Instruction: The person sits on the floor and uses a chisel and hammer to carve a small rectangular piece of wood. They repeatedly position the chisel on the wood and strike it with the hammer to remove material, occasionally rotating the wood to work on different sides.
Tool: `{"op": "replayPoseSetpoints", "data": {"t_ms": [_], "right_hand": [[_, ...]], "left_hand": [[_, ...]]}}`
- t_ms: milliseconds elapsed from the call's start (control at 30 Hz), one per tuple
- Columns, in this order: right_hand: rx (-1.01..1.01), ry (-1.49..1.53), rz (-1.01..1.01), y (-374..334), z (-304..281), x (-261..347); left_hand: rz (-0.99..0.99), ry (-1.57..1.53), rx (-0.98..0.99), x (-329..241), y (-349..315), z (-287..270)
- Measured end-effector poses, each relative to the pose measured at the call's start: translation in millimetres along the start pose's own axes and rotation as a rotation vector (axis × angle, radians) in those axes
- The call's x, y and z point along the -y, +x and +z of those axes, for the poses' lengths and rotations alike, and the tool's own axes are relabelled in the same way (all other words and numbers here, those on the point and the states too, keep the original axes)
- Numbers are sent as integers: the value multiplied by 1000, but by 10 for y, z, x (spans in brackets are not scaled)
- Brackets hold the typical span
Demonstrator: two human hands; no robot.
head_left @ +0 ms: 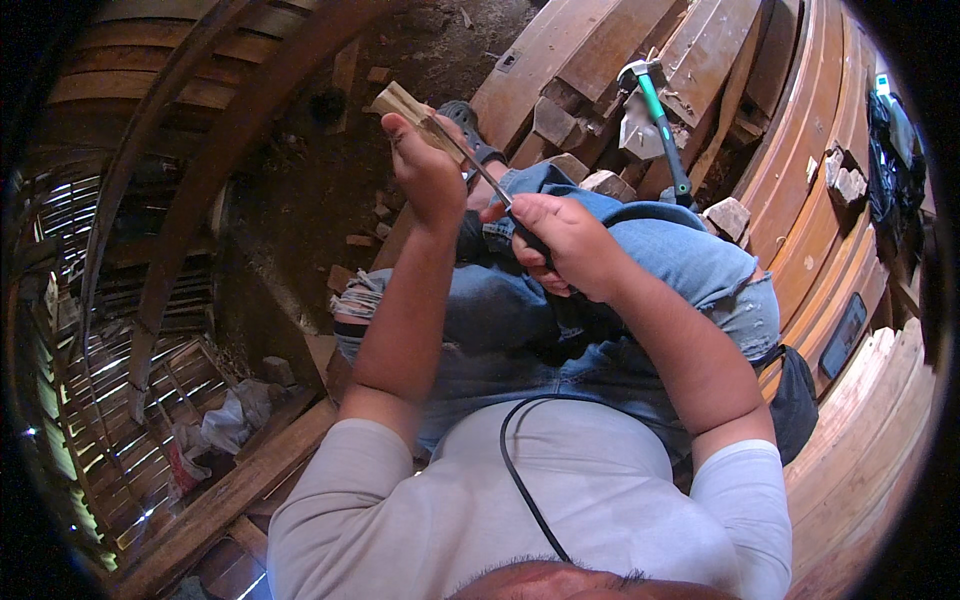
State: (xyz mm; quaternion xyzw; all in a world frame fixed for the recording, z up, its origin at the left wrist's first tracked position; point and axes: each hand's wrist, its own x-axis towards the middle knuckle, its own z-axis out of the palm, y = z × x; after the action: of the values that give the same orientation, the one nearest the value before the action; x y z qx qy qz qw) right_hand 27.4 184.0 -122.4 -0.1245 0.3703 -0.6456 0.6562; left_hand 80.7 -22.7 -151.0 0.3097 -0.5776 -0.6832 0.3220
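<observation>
Over my knees: my left hand (428, 170) grips a wood block (405, 103).
Knife (478, 168): clenched in my right hand (568, 243).
Blade axis: tip toward 10 o'clock, touching the block.

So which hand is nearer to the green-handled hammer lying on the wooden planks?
Right. The right hand, gripping a thin metal blade, sits just below-left of the green-handled hammer; the left hand, holding a small wooden block, is farther left.

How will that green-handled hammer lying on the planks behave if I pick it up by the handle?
The hammer will probably feel head-heavy, since its metal head sits at the far end. Its rigid handle should not flex. It rests on uneven wooden planks and offcuts, so a nudge could tip or slide it between them.
</observation>
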Motion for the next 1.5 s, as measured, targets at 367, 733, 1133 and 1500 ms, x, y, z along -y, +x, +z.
{"op": "replayPoseSetpoints", "data": {"t_ms": [367, 733, 1133, 1500], "right_hand": [[-430, -1059, -385, 14, -30, 27], [-418, -1004, -388, 10, -35, 9], [-390, -973, -377, -12, -45, 61], [-208, -397, -194, 125, -41, -170]], "left_hand": [[-35, 3, -203, -51, -13, 113], [-50, -7, -127, -28, -11, 53], [-63, 12, -99, -36, -28, 76], [-15, 54, -88, -19, -19, 152]]}}
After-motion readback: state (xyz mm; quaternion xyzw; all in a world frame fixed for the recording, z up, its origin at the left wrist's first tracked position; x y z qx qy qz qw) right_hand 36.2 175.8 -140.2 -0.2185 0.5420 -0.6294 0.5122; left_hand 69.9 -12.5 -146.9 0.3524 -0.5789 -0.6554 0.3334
